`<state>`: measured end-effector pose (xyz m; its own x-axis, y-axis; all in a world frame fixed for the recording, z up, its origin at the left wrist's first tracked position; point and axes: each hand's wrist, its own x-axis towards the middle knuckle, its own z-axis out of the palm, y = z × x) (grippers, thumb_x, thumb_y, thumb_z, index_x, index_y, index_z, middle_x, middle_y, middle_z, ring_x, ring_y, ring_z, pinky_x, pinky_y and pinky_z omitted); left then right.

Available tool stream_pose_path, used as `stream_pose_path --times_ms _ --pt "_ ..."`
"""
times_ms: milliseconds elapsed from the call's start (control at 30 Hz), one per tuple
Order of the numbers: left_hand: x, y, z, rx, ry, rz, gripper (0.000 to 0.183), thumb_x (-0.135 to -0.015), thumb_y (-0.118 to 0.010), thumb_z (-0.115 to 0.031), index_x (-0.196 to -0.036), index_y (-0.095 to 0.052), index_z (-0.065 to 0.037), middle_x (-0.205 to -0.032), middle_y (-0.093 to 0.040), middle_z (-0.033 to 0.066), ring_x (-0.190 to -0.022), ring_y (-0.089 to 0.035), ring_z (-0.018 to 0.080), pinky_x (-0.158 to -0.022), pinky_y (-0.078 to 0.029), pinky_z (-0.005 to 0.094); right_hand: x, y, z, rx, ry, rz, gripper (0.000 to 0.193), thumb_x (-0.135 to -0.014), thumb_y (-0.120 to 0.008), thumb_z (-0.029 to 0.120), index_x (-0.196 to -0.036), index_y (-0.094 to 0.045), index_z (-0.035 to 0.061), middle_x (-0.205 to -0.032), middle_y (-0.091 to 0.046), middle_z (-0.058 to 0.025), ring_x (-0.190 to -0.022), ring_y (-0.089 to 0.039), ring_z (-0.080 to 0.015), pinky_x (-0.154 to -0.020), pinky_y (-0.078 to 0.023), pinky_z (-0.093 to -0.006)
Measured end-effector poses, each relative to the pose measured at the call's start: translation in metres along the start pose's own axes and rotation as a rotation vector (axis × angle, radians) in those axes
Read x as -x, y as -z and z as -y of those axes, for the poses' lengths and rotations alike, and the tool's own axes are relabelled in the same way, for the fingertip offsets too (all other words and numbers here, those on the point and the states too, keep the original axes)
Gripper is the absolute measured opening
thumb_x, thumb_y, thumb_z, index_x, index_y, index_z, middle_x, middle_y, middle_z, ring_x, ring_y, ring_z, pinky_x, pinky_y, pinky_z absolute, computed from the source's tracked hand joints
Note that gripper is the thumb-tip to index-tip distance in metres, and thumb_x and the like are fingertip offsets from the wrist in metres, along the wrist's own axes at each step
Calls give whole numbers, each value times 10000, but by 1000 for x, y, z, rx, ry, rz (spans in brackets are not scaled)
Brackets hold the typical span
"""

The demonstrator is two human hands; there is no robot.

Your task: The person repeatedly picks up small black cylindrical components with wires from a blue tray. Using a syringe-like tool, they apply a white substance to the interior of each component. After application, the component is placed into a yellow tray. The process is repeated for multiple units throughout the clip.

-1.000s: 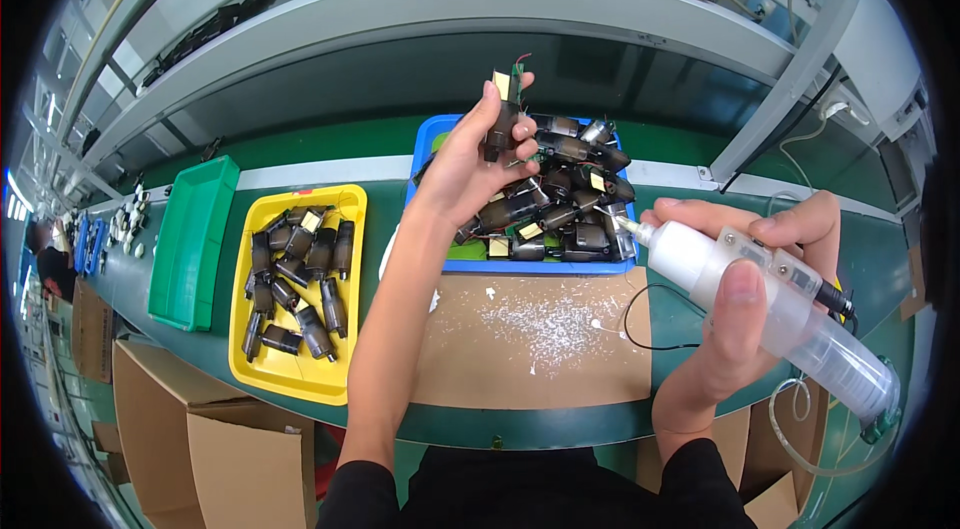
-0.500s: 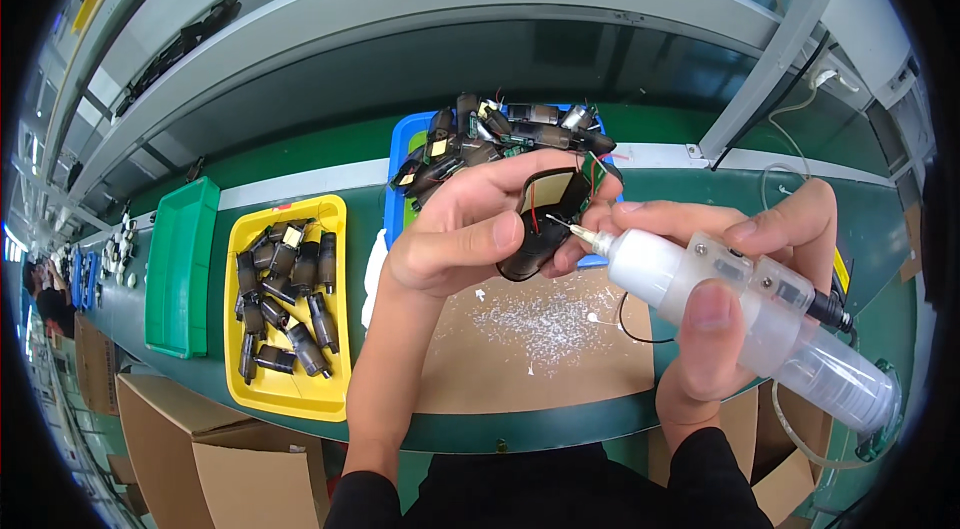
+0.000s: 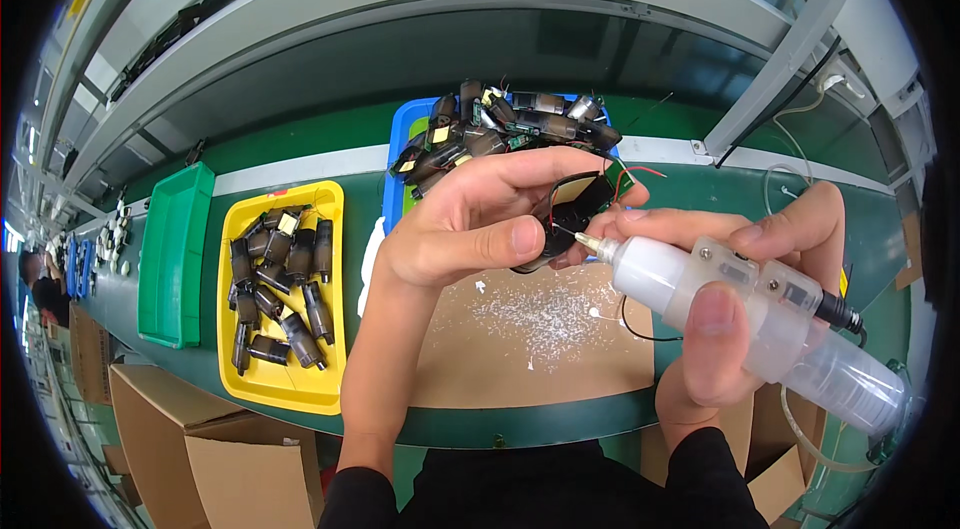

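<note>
My left hand [image 3: 465, 229] grips a small black plastic housing [image 3: 572, 219] above the middle of the table, thumb on its near left side. Red and black wires and a green circuit board [image 3: 624, 178] stick out of the housing's far right end. My right hand [image 3: 716, 344] is wrapped round a translucent white dispensing syringe [image 3: 648, 271] with a clear barrel, slanting down to the right. Its thin needle reaches the inside of the housing; whether it touches is too small to tell. The fingertips of both hands meet beside the housing, partly hiding it.
A yellow tray [image 3: 229, 369] of dark cylindrical parts stands left, beside a green tray [image 3: 165, 269]. Behind my hands a blue bin [image 3: 397, 144] is heaped with wired parts. White scraps litter a brown board [image 3: 470, 369]. Cardboard boxes [image 3: 250, 469] stand below the table edge.
The housing has turned a little in my left hand, and its red wire now points right. The syringe has shifted slightly right and down, its needle still at the housing.
</note>
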<state>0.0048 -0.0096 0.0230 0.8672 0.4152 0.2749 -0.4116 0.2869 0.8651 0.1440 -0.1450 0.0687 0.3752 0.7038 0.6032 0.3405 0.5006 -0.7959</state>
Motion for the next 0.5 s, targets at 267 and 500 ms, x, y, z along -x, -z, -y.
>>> stream_pose_path --times_ms 267,500 --pt "3 -1 -1 -89 4 -51 755 -693 -710 -428 -1208 -504 84 -1161 -575 208 -1079 -574 271 -946 -423 369 -1 -10 -3 -64 44 -21 471 -816 -661 319 -893 -279 55 -758 -653 -247 -668 -670 -331 -679 -571 -431" --pt "3 0 0 -69 -24 -23 731 -704 -710 -409 -1204 -507 83 -1157 -578 211 -1073 -577 272 -944 -426 371 -1 -1 -3 -12 30 53 478 -817 -661 312 -894 -266 53 -761 -650 -257 -672 -670 -334 -698 -568 -434"
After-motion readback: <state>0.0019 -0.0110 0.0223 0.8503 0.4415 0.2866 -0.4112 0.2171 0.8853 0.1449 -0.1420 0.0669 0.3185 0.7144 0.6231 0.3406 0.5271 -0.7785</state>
